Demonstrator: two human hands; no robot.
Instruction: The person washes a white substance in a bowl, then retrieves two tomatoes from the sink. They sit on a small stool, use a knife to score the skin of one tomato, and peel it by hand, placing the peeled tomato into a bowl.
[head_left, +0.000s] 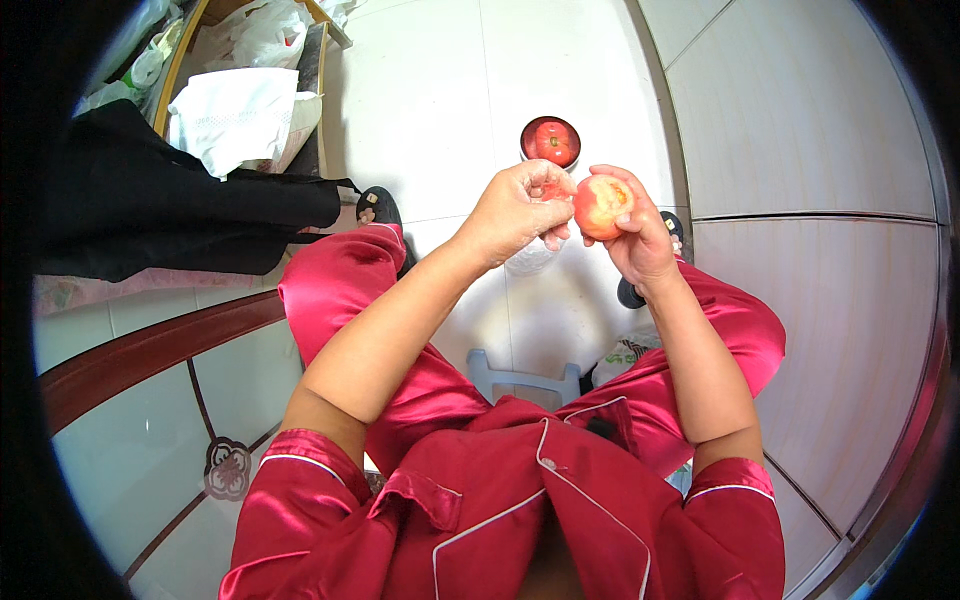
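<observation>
My right hand (637, 232) holds a large tomato (600, 204), its skin partly peeled so that paler flesh shows at the upper right side. Close against its left side is my left hand (525, 206), with a piece of red tomato skin (553, 192) pinched between curled fingers. Just beyond my hands, a dark round bowl (528, 124) on the floor holds red tomatoes (553, 142). Beneath my left hand, a clear plastic bag or container (532, 257) is partly hidden; I cannot tell which.
Under me is a light blue plastic stool (525, 382), with a printed plastic bag (626, 358) at its right. Black cloth (195, 210) hangs at the left, near an open drawer (321, 97) holding plastic bags. Tiled panels (810, 150) stand along the right.
</observation>
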